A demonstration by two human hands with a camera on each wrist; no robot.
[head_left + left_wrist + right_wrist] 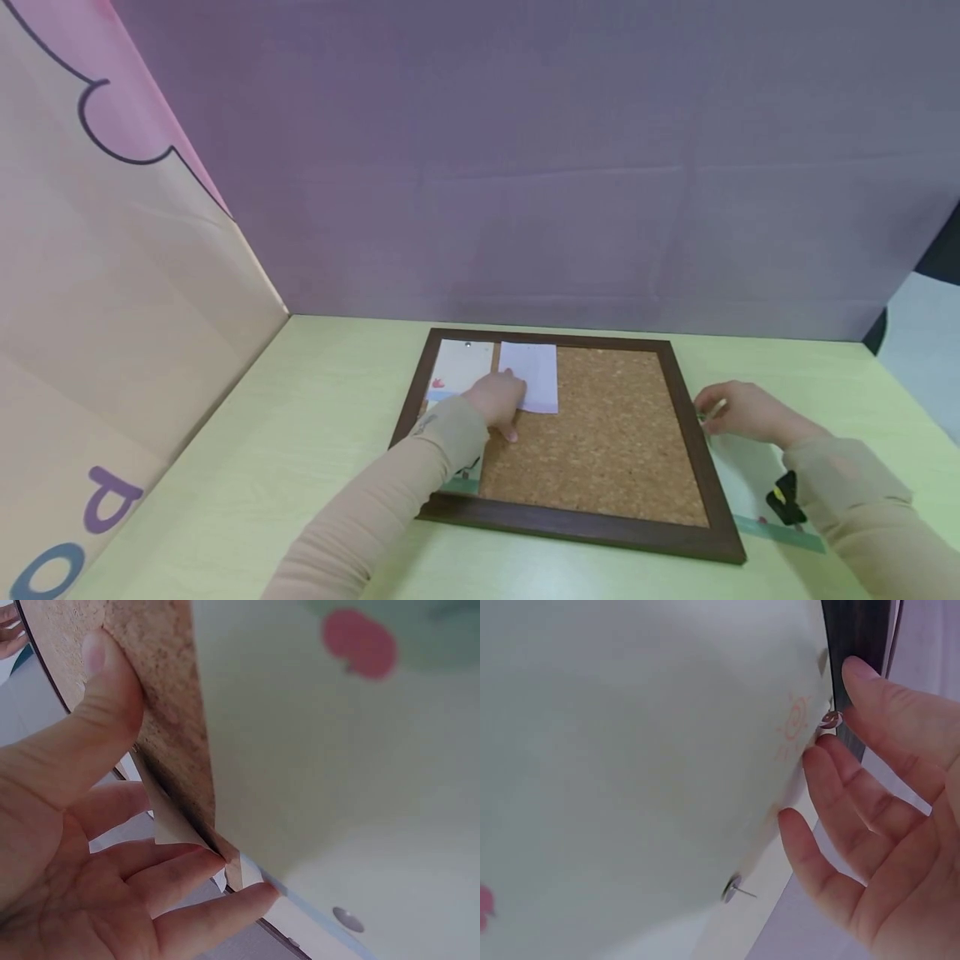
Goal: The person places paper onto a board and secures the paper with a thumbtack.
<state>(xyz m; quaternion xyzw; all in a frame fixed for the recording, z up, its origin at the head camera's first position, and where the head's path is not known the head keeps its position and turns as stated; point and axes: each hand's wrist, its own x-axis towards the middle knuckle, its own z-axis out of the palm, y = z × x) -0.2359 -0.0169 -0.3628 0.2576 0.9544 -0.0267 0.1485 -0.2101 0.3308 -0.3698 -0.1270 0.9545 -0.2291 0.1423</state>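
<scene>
A cork board (600, 450) with a dark brown frame lies on the table. My left hand (497, 398) rests over a small white sheet of paper (540, 379), fingers extended across its left side. In the left wrist view the thumb (112, 697) touches the cork, and the sheet's near edge (169, 817) lifts a little. Just off the board's right edge, my right hand (746, 410) pinches a silver thumbtack (830, 720) between thumb and fingertips. Below that hand lies a pale printed sheet (738, 475), with another thumbtack (733, 889) on it, point out.
At the board's left side is a printed sheet (459, 362) with a thumbtack (468, 343) at its top. Another printed sheet (467, 485) lies below it, partly behind the left sleeve. A purple-grey panel (525, 208) stands behind the table, and a printed panel (112, 333) at the left.
</scene>
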